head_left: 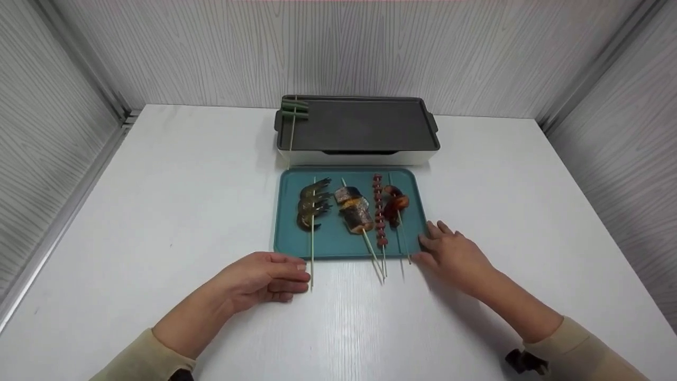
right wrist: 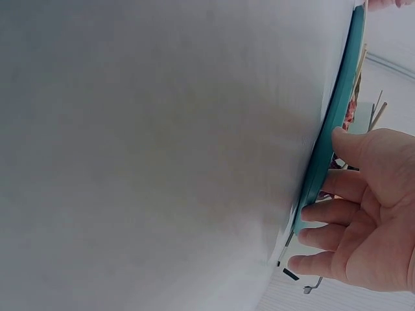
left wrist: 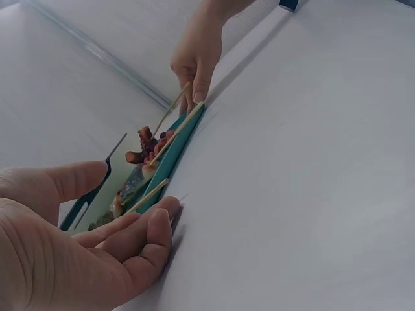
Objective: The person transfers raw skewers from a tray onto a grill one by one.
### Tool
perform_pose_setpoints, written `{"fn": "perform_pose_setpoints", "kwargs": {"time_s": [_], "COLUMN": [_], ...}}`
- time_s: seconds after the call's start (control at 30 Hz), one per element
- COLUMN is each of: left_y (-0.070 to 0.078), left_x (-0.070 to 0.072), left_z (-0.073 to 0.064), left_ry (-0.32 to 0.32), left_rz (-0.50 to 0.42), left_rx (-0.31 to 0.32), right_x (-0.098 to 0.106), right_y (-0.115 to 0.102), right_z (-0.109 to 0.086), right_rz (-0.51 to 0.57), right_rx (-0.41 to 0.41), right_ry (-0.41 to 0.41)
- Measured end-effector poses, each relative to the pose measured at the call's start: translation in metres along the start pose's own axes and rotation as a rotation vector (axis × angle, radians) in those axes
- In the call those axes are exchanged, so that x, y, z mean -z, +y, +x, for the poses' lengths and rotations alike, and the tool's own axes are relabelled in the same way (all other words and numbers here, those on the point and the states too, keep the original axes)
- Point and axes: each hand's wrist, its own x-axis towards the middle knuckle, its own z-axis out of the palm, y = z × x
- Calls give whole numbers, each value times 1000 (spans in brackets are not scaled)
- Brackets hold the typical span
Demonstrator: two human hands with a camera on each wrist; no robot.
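Note:
My left hand is at the near left corner of a teal tray, beside the stick of a shrimp skewer. In the left wrist view its thumb is apart from the loosely bent fingers; whether they touch the stick, I cannot tell. My right hand touches the tray's near right corner, its fingers spread along the edge. Across the tray lie a skewer of fish chunks, a skewer of small red pieces and a reddish-brown skewer resembling octopus.
Behind the tray stands an electric griddle with a dark plate. A skewer of green vegetable pieces lies at its left end, the stick overhanging the front. Sticks on the tray overhang its near edge. Pale walls enclose the white table.

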Motion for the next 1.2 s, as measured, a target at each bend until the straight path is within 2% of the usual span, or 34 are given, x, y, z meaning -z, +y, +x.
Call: {"fn": "perform_pose_setpoints", "kwargs": {"time_s": [0.3,0.57,0.97,1.2], "left_y": [-5,-6,3,6], "left_x": [-4,-5,-3,-5], "left_z": [5,7,5,6], "left_ry": [-59,-56,-34,-24], "left_rz": [-60,-97,-116,-144], "left_rx": [14,20,5,-25], "right_x": [-1,0,1,0], "right_y": [0,-2,-1,-1], "right_z": [-3,-2,-1,-2], "right_rz": [26,26,13,21], "right_rx": [20,14,8,-4], "right_ry": [30,20,9,-8]}}
